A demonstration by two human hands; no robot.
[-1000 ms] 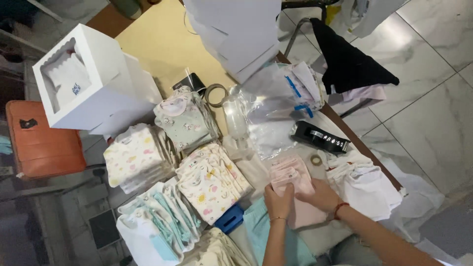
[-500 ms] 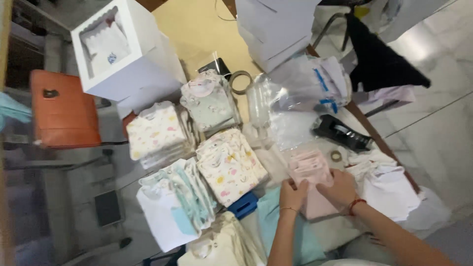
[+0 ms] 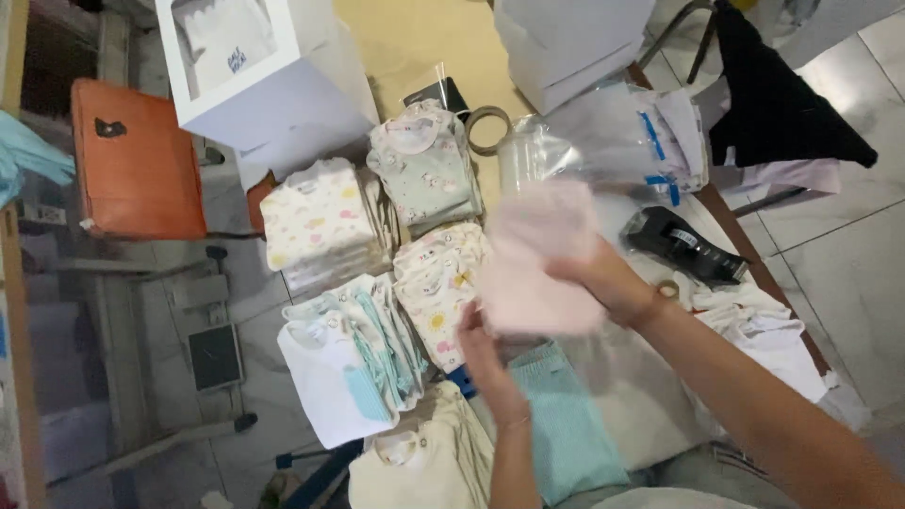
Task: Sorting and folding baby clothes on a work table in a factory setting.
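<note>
A folded pale pink garment [image 3: 537,254] is lifted above the table, blurred with motion. My right hand [image 3: 603,278] grips its right edge, and my left hand [image 3: 481,353] touches its lower left corner. Around it lie several stacks of folded baby clothes: a yellow flower print stack [image 3: 436,287] just left of the hands, a white and mint stack [image 3: 344,358], a cream stack [image 3: 415,462], a pastel print stack [image 3: 316,221] and a grey-green one [image 3: 424,170]. A light blue folded cloth [image 3: 566,424] lies below my hands.
A white window box [image 3: 255,66] stands at the back left, more white boxes [image 3: 566,38] at the back. Clear plastic bags [image 3: 603,141], a tape roll [image 3: 488,127] and a black tape dispenser [image 3: 683,245] lie to the right. An orange chair [image 3: 137,160] and a dark cloth [image 3: 782,104] flank the table.
The pink garment has been picked up off the table and raised toward the left. Both hands rose with it. The view has shifted, so everything sits further right.
</note>
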